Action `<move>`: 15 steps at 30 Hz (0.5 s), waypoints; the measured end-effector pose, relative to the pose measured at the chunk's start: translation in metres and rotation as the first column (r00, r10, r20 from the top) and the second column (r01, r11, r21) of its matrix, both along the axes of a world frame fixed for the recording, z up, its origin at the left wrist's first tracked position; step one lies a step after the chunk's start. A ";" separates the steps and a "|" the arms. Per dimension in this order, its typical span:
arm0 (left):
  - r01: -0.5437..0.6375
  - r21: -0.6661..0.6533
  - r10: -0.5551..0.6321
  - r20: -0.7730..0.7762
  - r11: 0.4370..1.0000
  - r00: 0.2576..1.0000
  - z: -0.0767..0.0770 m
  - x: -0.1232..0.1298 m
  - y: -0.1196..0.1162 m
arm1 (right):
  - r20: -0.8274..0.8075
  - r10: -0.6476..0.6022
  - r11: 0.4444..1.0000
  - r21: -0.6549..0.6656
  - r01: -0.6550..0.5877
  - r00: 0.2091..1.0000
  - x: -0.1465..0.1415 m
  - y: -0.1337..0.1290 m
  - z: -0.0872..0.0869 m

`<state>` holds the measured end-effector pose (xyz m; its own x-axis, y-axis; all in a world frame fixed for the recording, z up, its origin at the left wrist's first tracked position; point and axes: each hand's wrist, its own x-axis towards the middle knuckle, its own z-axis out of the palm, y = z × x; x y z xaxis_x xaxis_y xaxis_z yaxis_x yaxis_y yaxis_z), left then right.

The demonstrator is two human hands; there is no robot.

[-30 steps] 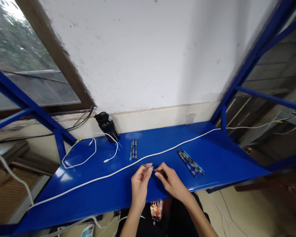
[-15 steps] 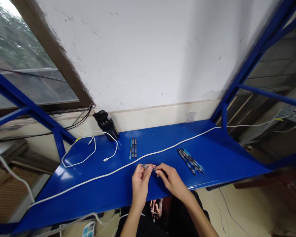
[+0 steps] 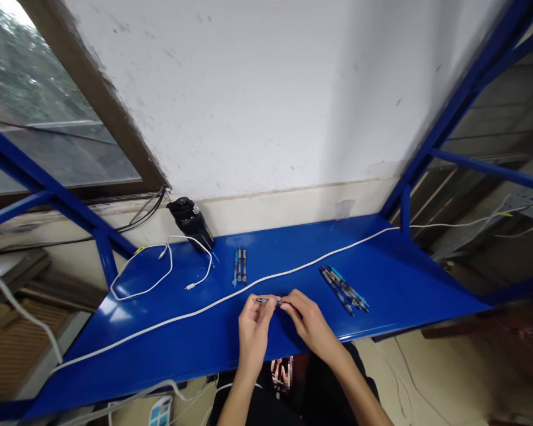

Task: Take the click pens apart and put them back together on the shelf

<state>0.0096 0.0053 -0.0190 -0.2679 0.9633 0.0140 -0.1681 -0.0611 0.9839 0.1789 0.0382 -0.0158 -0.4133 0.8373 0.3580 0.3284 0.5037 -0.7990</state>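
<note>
A dark pen (image 3: 263, 300) lies sideways between my hands above the front part of the blue table (image 3: 195, 349). My left hand (image 3: 254, 322) is closed on its left part, thumb and fingers pinching it. The fingertips of my right hand (image 3: 307, 316) pinch the pen's right end, which they mostly hide. Three pens (image 3: 242, 265), one of them light blue, lie side by side behind my left hand. To the right of my right hand is a loose group of several pens (image 3: 344, 289), grey-black and blue.
A white cable (image 3: 311, 264) crosses the table diagonally behind my hands. At the back left stands a black bottle (image 3: 192, 225), with a looped white charging cable (image 3: 148, 290) beside it. Blue metal frame posts (image 3: 405, 207) rise at both sides.
</note>
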 end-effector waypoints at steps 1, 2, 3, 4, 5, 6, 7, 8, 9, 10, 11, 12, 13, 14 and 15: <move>0.001 -0.002 -0.001 -0.002 1.000 1.000 0.000 0.000 0.000 | -0.019 -0.002 1.000 -0.003 0.002 1.000 0.000 0.000 -0.001; 0.003 -0.002 -0.003 -0.003 1.000 1.000 0.001 0.000 0.000 | -0.034 0.001 1.000 -0.007 -0.001 0.999 0.001 0.001 -0.001; 0.005 -0.002 -0.005 -0.001 1.000 1.000 0.002 0.000 0.000 | -0.045 0.006 1.000 -0.014 -0.007 0.999 0.001 0.001 -0.002; 0.007 -0.001 -0.007 0.003 1.000 1.000 0.002 0.000 0.000 | -0.050 0.014 1.000 -0.027 -0.015 0.999 0.001 0.001 -0.003; 0.008 0.001 -0.008 0.008 1.000 1.000 0.002 0.000 0.000 | -0.053 0.019 0.999 -0.042 -0.021 0.998 0.001 0.001 -0.004; 0.010 0.002 -0.010 0.013 1.000 1.000 0.003 0.001 -0.001 | -0.056 0.019 0.998 -0.055 -0.022 0.998 0.001 0.001 -0.005; 0.015 0.003 -0.015 0.016 1.000 1.000 0.003 0.001 -0.001 | -0.059 0.011 0.998 -0.063 -0.015 0.998 0.001 0.000 -0.007; 0.019 0.003 -0.019 0.018 1.000 1.000 0.003 0.001 -0.001 | -0.064 -0.002 0.998 -0.064 -0.002 0.998 0.001 0.000 -0.007; 0.025 0.002 -0.025 0.019 1.000 1.000 0.002 0.001 -0.001 | -0.068 -0.017 0.998 -0.062 0.013 0.998 0.000 0.000 -0.008; 0.029 -0.001 -0.029 0.020 1.000 0.999 0.002 0.001 -0.001 | -0.069 -0.029 0.998 -0.056 0.025 0.997 0.000 -0.001 -0.008; 0.027 -0.005 -0.027 0.023 1.000 0.999 0.001 0.001 -0.001 | -0.065 -0.038 0.998 -0.049 0.035 0.997 0.000 -0.001 -0.007; 0.021 -0.008 -0.021 0.027 1.000 0.999 0.001 0.001 -0.001 | -0.054 -0.041 0.998 -0.042 0.038 0.998 0.000 -0.002 -0.006; 0.011 -0.011 -0.011 0.033 1.000 0.999 0.000 0.001 -0.001 | -0.037 -0.036 0.999 -0.035 0.035 0.999 0.000 -0.002 -0.004; 0.002 -0.013 -0.001 0.039 1.000 0.999 -0.001 0.001 0.000 | -0.016 -0.030 0.999 -0.024 0.029 0.999 0.000 -0.003 -0.003; -0.003 -0.014 0.004 0.042 1.000 0.999 -0.002 0.001 0.000 | 0.005 -0.025 1.000 -0.009 0.025 1.000 0.000 -0.003 -0.002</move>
